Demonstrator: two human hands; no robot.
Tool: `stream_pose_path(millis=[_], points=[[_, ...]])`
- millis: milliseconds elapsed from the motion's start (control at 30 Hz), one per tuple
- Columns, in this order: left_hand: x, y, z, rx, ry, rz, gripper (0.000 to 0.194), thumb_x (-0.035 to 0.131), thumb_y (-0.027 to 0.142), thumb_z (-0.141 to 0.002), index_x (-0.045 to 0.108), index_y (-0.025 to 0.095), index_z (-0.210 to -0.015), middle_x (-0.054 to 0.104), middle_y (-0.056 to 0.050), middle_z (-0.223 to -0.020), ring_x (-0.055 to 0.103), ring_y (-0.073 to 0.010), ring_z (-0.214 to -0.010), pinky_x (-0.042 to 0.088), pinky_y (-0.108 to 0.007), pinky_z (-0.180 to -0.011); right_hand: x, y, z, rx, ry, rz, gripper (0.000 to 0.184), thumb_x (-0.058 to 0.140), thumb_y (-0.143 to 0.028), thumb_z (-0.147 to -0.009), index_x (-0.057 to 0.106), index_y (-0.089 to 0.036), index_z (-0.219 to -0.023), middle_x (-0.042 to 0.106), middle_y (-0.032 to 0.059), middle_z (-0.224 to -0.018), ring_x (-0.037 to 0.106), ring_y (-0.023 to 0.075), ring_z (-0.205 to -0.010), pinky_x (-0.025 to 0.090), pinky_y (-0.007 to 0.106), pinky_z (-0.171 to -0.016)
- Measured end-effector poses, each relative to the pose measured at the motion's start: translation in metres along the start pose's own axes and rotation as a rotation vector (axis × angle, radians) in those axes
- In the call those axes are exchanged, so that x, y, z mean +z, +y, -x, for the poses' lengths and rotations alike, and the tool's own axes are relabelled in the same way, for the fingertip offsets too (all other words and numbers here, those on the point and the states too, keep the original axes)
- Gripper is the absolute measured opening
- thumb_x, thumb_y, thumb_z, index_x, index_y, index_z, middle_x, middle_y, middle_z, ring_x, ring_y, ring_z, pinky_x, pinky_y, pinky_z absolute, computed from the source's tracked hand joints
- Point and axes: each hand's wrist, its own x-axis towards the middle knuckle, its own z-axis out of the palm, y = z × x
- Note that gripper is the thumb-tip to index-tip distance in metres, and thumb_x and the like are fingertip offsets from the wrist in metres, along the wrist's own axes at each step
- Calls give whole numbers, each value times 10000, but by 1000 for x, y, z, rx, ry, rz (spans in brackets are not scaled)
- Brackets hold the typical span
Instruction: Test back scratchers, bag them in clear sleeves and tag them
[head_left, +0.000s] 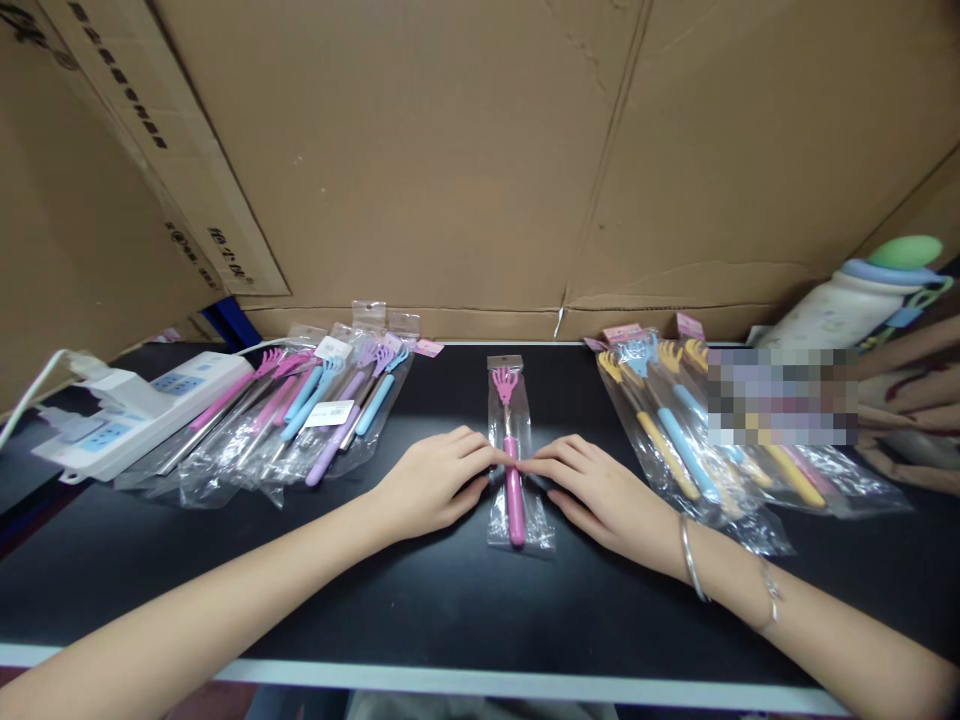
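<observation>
Pink back scratcher (514, 495), bagged, under index fingers (489, 457)

Left hand (442, 480), right hand (607, 490) touching 1 bagged pink scratcher (515, 515) on table (450, 610). Power strip (154, 420) beside left scratchers (339, 443); bottle (847, 310) behind right scratchers (666, 452).

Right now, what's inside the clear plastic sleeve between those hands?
The clear plastic sleeve holds a pink, claw-headed stick with a silvery shaft. The bit of handle under the left hand and right hand cannot be seen.
</observation>
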Motion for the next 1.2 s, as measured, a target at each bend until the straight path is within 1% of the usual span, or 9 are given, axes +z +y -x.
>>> stream_pose_path(millis=[67,167,300,467,533,633,833,1033,1200], points=[[0,0,0,-8,29,0,293,412,189,-911,513,218,-1184,598,-44,-1061,534,-187,-979,466,-318,-827,0,0,0,3,4,-2,416,424,-100,-882,485,-216,-1277,589,81,-1125,493,216,-1032,463,420,-888],[1,0,0,-14,73,-9,359,450,189,-891,479,207,-1248,553,-60,-1213,492,-198,-1113,435,-348,-955,1,-1,-1,3,7,3,411,427,-92,-874,491,-213,-1262,592,83,-1124,500,217,-1029,465,423,-890],[1,-2,0,-35,71,-35,446,472,215,-884,417,198,-1326,482,-68,-1341,418,-214,-1238,370,-386,-1061,1,0,0,12,2,9,395,435,-103,-872,496,-199,-1251,592,88,-1127,503,216,-1038,467,423,-900],[2,-3,0,-52,53,-16,464,463,235,-893,391,196,-1350,479,-76,-1345,425,-214,-1235,371,-408,-1062,3,3,1,78,55,45,368,460,-208,-899,490,-193,-1266,564,100,-1198,446,231,-1150,412,465,-995],[1,-2,0,-53,44,8,465,459,233,-894,389,204,-1353,478,-78,-1345,429,-216,-1230,374,-416,-1057,4,5,1,99,76,70,395,451,-263,-915,465,-188,-1302,532,106,-1263,397,243,-1219,377,482,-1035],[1,-2,0,-55,33,33,468,460,229,-894,391,209,-1356,476,-78,-1348,427,-214,-1233,369,-417,-1059,5,8,-1,120,62,83,435,423,-301,-931,423,-201,-1354,498,103,-1323,359,254,-1268,357,504,-1053],[1,-2,0,-62,15,41,485,463,226,-895,382,227,-1373,464,-68,-1361,413,-205,-1249,360,-405,-1067,6,7,-3,122,19,72,435,415,-321,-936,435,-201,-1354,516,105,-1302,394,258,-1235,375,517,-1034],[1,-2,-1,-61,7,54,470,464,227,-898,394,217,-1363,475,-63,-1354,418,-196,-1240,365,-390,-1060,6,7,-3,118,14,74,440,423,-309,-934,437,-170,-1351,515,108,-1296,402,245,-1208,370,487,-1042],[1,-3,-1,-50,9,56,458,467,222,-896,407,223,-1351,495,-51,-1347,425,-195,-1231,365,-393,-1055,6,6,-2,102,31,67,421,437,-284,-926,449,-190,-1336,535,107,-1264,427,243,-1186,388,491,-1020]])
